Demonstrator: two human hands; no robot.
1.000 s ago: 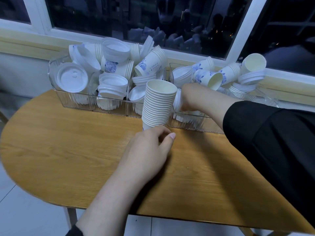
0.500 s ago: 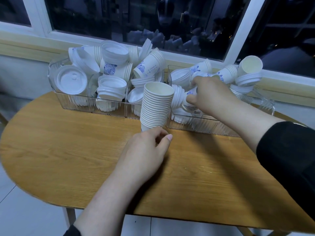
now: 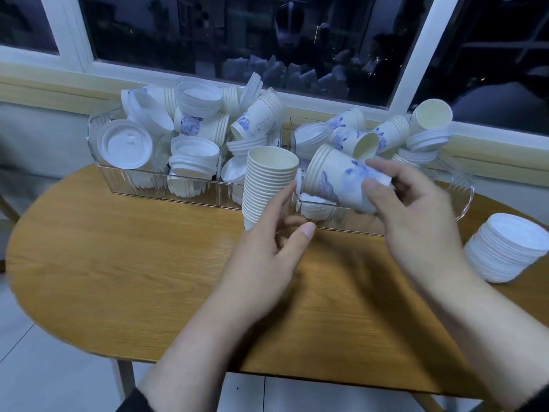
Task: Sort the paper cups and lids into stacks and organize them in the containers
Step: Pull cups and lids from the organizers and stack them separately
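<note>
Paper cups (image 3: pixel 269 185) stand nested in a tall stack on the wooden table (image 3: pixel 124 263), just in front of the clear containers (image 3: pixel 190 191). My left hand (image 3: pixel 267 260) sits at the base of that stack, fingers curled loosely towards it and thumb out to the right; motion blur keeps me from telling whether they actually grip it. My right hand (image 3: pixel 416 221) holds a short nested bunch of blue-flowered cups (image 3: pixel 338 179) by the bottom, fingers and thumb curled round it, rims tilted left towards the tall stack. Both containers along the window sill are heaped with loose cups and white lids. A separate stack of lids (image 3: pixel 505 248) rests at the table's right edge.
</note>
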